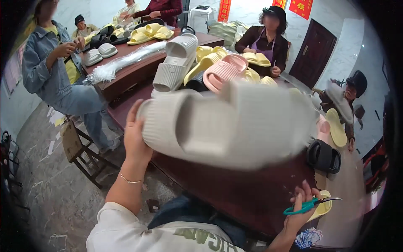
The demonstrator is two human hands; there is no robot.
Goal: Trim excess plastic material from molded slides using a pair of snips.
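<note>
My left hand (136, 138) is closed on the left end of light grey ribbed slippers (268, 122), apparently a pair set end to end. They are held up over the dark red table (235, 180), and their right side is smeared by motion. Low at the right, my right hand (300, 210) has scissors (310, 205) with teal handles in its fingers, the curved metal blades pointing right. Just beyond that hand lies a pale yellow slipper (323, 206), partly hidden. A black slipper (323, 156) rests farther up the table's right side.
Grey, pink (224, 71) and yellow slippers are heaped on the table's far side. A bundle of clear plastic bags (126, 61) lies on another table at the far left. Several people work around the tables. A wooden stool (79, 143) stands at the left.
</note>
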